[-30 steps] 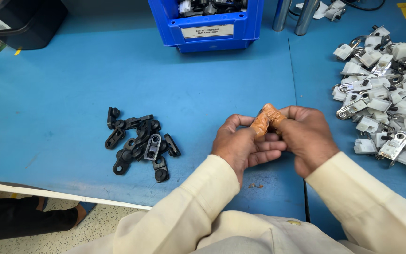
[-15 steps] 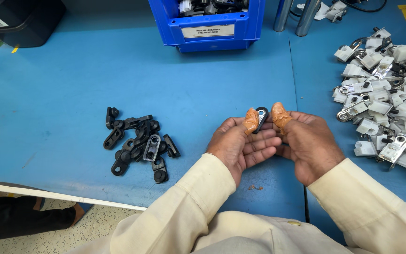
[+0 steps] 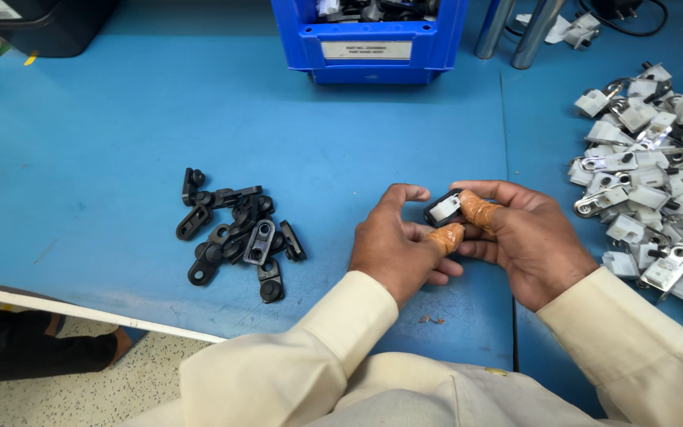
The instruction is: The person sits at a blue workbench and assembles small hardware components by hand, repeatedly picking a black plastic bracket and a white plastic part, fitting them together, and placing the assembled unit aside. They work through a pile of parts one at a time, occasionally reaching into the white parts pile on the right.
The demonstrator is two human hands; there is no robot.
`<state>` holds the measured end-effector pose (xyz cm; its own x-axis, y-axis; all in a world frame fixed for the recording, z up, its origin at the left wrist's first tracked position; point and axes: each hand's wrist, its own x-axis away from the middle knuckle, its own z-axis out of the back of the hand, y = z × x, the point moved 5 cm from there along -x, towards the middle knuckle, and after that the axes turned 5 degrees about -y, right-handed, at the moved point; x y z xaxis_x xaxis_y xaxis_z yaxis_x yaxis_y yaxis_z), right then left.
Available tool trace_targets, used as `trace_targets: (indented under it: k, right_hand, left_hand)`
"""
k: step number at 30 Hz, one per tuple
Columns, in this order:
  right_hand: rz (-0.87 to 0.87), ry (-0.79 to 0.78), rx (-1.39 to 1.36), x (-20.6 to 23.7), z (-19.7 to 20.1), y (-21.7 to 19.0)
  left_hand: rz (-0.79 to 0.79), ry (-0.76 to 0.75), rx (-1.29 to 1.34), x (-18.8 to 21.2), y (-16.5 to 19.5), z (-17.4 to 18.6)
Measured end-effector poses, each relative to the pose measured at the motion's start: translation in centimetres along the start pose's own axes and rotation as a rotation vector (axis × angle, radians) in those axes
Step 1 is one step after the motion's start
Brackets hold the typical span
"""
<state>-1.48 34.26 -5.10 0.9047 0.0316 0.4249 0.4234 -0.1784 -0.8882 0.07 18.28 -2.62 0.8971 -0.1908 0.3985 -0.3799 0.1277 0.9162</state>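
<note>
A: Two hands on one pc. Left hand and right hand meet mid-tabletop, both grips closed round a small black-and-white part, held just above the surface. Taped thumbs press on it.

B: Step?

A: Looks like fitting or checking the pc in hand; I judge next move needs a firm pinch and care not to drop it.

B: Stock count?

A: Black brackets, approx. a dozen, piled left of the hands. White-and-metal parts, too many and too overlapped to count, heaped at right. Blue bin, qty 1, far edge. Metal posts, qty 2.
</note>
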Motion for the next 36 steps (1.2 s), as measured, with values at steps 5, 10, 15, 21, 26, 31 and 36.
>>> trace_targets:
  k: [5,10,15,21,26,31,36]
  right_hand:
    - [-0.053,-0.014,-0.03,-0.6,-0.3,0.0]
    - [-0.176,-0.154,0.217,-2.1,-1.7,-0.2]
    - [0.323,-0.343,0.076,-4.6,-6.8,-11.0]
    - [0.411,-0.19,0.135,-6.0,-7.3,-12.7]
    - [0.128,-0.141,0.239,-1.9,-6.3,-0.5]
    - [0.168,-0.17,0.448,1.3,-6.0,1.4]
    - [0.089,-0.164,0.486,1.2,-5.5,1.2]
  left_hand:
    - [-0.137,0.139,-0.285,0.9,1.9,1.4]
    - [-0.118,0.063,-0.51,1.7,2.6,3.9]
    - [-0.085,0.174,-0.381,2.3,4.3,11.8]
    - [-0.145,0.478,-0.257,3.9,4.2,21.0]
    - [0.061,0.85,-0.532,6.7,2.2,28.7]
    - [0.109,0.811,-0.756,3.9,1.9,30.9]
    - [0.236,0.648,-0.914,-0.9,1.1,30.0]
